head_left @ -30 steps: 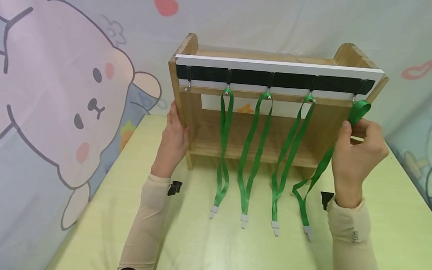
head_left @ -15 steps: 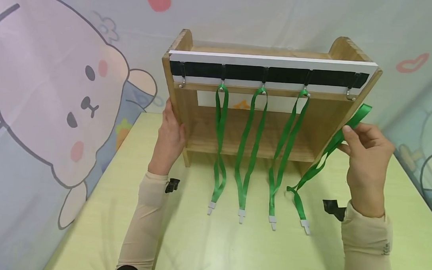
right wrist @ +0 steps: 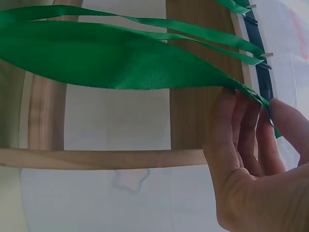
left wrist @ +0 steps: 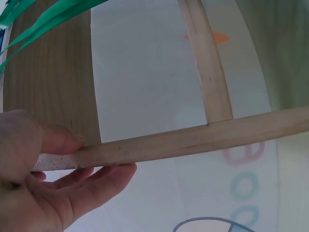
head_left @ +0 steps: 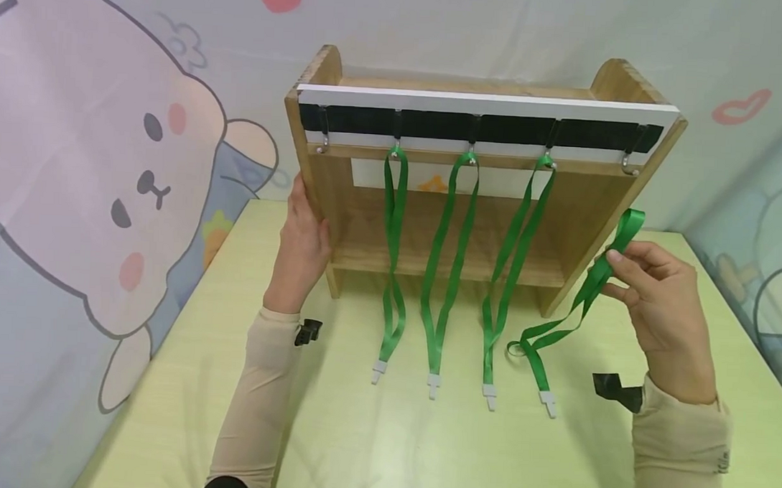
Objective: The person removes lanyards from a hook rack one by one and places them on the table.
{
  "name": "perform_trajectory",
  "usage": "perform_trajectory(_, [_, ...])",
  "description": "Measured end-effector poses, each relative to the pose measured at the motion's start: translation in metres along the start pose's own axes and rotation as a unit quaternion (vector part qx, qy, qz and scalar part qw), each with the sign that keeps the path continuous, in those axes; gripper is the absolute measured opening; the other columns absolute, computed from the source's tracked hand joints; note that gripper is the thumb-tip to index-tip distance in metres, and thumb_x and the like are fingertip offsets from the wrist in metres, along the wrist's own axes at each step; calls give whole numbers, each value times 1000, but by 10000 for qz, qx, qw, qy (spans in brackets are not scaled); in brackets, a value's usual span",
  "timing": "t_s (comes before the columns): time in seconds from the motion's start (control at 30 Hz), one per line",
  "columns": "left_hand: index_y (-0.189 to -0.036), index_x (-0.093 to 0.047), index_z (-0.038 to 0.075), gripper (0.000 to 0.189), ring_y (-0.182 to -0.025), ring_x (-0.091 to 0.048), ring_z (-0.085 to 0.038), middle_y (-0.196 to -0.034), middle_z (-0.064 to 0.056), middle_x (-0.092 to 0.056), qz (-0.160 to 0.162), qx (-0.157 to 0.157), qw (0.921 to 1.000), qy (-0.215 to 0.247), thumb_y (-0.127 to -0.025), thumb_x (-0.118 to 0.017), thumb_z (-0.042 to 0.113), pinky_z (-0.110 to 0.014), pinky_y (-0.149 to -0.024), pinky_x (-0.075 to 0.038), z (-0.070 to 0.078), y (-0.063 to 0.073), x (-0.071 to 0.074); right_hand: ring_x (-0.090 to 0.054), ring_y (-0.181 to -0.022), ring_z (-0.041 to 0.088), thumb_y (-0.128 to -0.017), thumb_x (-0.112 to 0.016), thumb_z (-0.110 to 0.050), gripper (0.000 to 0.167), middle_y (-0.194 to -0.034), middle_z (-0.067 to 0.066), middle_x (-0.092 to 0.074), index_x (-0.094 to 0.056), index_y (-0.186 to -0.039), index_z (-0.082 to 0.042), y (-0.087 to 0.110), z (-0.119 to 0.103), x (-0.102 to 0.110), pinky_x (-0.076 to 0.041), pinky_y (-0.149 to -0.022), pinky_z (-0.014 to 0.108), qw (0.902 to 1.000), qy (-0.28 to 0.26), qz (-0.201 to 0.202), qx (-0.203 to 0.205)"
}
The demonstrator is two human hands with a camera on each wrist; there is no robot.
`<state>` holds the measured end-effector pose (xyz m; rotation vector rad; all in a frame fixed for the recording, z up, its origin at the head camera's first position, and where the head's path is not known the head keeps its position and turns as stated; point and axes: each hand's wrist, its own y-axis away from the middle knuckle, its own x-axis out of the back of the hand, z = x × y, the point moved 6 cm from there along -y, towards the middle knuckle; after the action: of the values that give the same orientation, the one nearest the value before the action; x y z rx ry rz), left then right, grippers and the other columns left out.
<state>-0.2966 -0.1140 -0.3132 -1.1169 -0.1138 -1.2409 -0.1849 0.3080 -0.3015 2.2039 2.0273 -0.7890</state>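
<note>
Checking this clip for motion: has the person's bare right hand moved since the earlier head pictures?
Yes: the right hand, pinching a green ribbon lanyard, has moved down and rightward from the rightmost curved silver metal hook.

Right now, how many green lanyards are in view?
4: first lanyard on the second hook from the left, second lanyard on the middle hook, third lanyard on the fourth hook, and fourth lanyard pinched in the right hand, off the hooks. None appears hidden.
</note>
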Motion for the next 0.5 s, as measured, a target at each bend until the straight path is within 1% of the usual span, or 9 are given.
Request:
perform_trajectory(0.27, [-154,-9,-6,71,-121,-53,-55,-147,-35,-34,-15,81,10000,53,-98,-52,-10,-61,-94,-52,-1,-1,-1,-71,-76,17,-96,-57,14,20,-85,7,-68,-74,-98,4,9,5,5,-62,-64,32,9987,306,-368,-170])
perform_trajectory(0.4, [-154,-10,-6,70,-121,-52,-55,-148,-34,-33,-14,60,10000,57,-98,-52,-10,-61,-95,-51,-1,-1,-1,-71,-74,16,-96,-57,14,21,-86,6,-69,-75,-99,3,11,9,6,-62,-64,31,9979,401,-448,-259])
perform_trajectory(0.5, [-154,-10,-6,70,-121,-53,-55,-149,-34,-32,-25,91,9999,60,-98,-52,-10,-61,-94,-52,-1,-1,-1,-71,-74,15,-96,-58,13,21,-87,5,-70,-76,-98,2,11,13,8,-62,-64,31,9969,465,-477,-412])
